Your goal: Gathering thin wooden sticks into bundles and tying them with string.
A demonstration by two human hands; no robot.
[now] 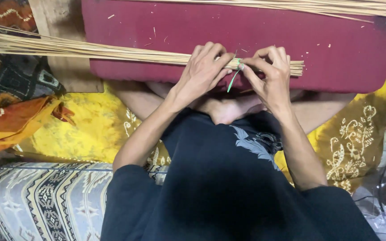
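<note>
- Seated cross-legged, you work a bundle of thin bamboo sticks (112, 51) laid across a maroon cushion (336, 49), the bundle's near end lying between your hands.
- Your left hand (202, 71) is curled over the sticks, fingers pressed together and clamping them against the cushion.
- Your right hand (271, 76) pinches a green tie (234, 73) between thumb and forefinger, right at the bundle; its loose tail hangs toward your lap.
- Keep the left-hand squeeze firm so the sticks stay packed while the tie is drawn snug, and keep it square to the bundle.
- More loose sticks (318, 6) lie along the cushion's far edge; yellow patterned cloth (90, 120) spreads beneath.
</note>
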